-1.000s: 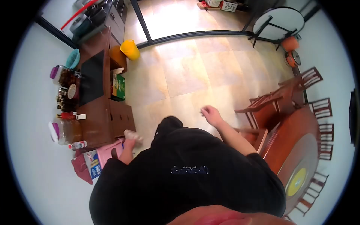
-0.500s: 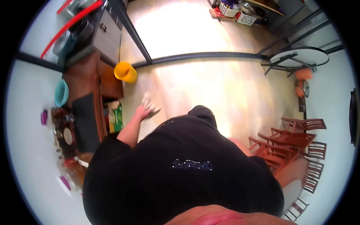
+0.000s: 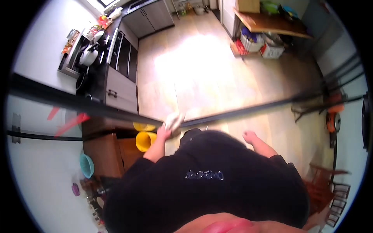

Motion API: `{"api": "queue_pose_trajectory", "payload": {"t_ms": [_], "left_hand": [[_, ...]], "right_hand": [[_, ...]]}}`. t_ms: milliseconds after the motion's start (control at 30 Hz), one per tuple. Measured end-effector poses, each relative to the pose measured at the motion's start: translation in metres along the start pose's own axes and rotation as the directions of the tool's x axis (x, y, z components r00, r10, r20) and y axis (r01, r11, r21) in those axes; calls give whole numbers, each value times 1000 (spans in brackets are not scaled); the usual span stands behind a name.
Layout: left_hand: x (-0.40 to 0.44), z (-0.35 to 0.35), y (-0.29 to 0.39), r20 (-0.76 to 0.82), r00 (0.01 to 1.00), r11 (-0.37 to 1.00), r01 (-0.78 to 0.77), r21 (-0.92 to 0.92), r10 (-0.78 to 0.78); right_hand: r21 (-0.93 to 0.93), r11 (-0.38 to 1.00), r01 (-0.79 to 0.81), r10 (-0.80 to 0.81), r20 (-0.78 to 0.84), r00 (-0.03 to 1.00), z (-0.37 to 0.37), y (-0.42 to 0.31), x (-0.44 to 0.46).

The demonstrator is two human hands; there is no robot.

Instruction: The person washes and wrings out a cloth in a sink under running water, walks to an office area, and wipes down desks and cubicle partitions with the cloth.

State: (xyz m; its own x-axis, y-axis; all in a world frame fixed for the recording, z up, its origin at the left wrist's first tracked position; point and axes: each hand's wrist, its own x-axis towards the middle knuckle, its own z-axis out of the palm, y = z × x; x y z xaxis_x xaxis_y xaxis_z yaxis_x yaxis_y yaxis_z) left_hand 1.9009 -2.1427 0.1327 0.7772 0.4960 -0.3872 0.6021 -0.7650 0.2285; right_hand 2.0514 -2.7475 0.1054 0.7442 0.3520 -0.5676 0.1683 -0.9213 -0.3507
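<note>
Slanting forward and rightward along its long axis, a pale cloth [image 3: 175,120] is gripped in the left hand [image 3: 164,133]; the right hand [image 3: 251,136] is curled closed.

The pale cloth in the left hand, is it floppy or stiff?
The pale cloth is probably floppy, since it looks bunched in the left hand. It's likely light, because that one hand holds it alone. It probably wouldn't roll, as its blurred outline looks uneven.
</note>
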Motion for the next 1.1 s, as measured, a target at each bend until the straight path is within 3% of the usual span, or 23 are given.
{"api": "queue_pose_trajectory", "payload": {"t_ms": [33, 67, 100, 133, 167, 200, 267, 367, 400, 433, 467, 500, 533, 600, 633, 667, 733, 833, 867, 933, 1033, 1100], "left_hand": [[6, 0, -11, 229, 962, 989, 141, 41, -147], [-10, -29, 4, 416, 909, 972, -102, 211, 5], [1, -5, -22, 526, 850, 808, -327, 490, 25], [-3, 3, -36, 459, 858, 619, -494, 611, 231], [-7, 5, -47, 461, 874, 784, -392, 481, 154], [1, -3, -48, 474, 881, 929, -172, 328, -4], [37, -18, -49, 480, 864, 973, 47, 225, -153], [148, -44, -39, 473, 857, 978, 158, 138, -206], [197, -53, -31, 460, 867, 981, 163, 106, -194], [250, -67, -24, 437, 882, 984, 161, 74, -177], [308, -85, -11, 403, 902, 987, 156, 33, -156], [369, -99, -2, 355, 925, 989, 146, -2, -136], [443, -125, 13, 263, 957, 988, 140, -62, -119], [572, -204, 49, 80, 985, 954, 169, -249, -153], [631, -256, 71, 4, 986, 937, 160, -311, -167], [699, -291, 80, -145, 989, 938, -17, -345, -36], [803, -360, 109, -458, 883, 922, -90, -376, -100], [890, -480, 163, -492, 849, 868, -89, -489, -190], [922, -499, 167, -557, 812, 858, -154, -491, -173], [959, -518, 163, -519, 822, 800, -139, -583, -235], [1016, -462, 105, -530, 763, 867, 78, -493, -370], [1000, -457, 88, -243, 814, 810, 396, -432, -527]], "right_hand": [[204, 977, 59, -27, -160, 987, -56, -41, 56], [252, 952, 174, -148, -120, 982, -120, -81, 114], [288, 936, 204, -170, -141, 975, -153, -102, 194], [267, 926, 265, -230, -157, 960, -204, -136, 246], [279, 908, 312, -251, -235, 939, -243, -164, 300], [289, 888, 357, -266, -309, 913, -276, -188, 349], [285, 890, 357, -246, -359, 900, -330, -233, 409], [276, 914, 297, -184, -371, 910, -364, -269, 519], [379, 871, 312, -159, -383, 910, -342, -259, 562], [205, 952, 228, -158, -309, 938, -332, -255, 587], [201, 953, 226, -175, -244, 954, -313, -236, 616], [16, 987, 160, -154, -192, 969, -314, -239, 597], [-63, 998, 21, -26, -69, 997, -322, -244, 582], [-170, 982, -82, 127, 272, 954, -348, -245, 575], [-104, 993, -54, 76, 219, 973, -345, -224, 591], [-42, 999, -18, 25, 165, 986, -342, -202, 609], [0, 992, -124, 120, 247, 961, -369, -204, 634], [-40, 973, -227, 226, 344, 911, -419, -226, 706], [-71, 976, -206, 217, 355, 909, -436, -237, 745], [-145, 981, -126, 173, 381, 908, -471, -264, 831], [-331, 935, 131, 10, 392, 920, -551, -354, 990], [-437, 855, 280, -129, 345, 930, -608, -443, 1091]]}}
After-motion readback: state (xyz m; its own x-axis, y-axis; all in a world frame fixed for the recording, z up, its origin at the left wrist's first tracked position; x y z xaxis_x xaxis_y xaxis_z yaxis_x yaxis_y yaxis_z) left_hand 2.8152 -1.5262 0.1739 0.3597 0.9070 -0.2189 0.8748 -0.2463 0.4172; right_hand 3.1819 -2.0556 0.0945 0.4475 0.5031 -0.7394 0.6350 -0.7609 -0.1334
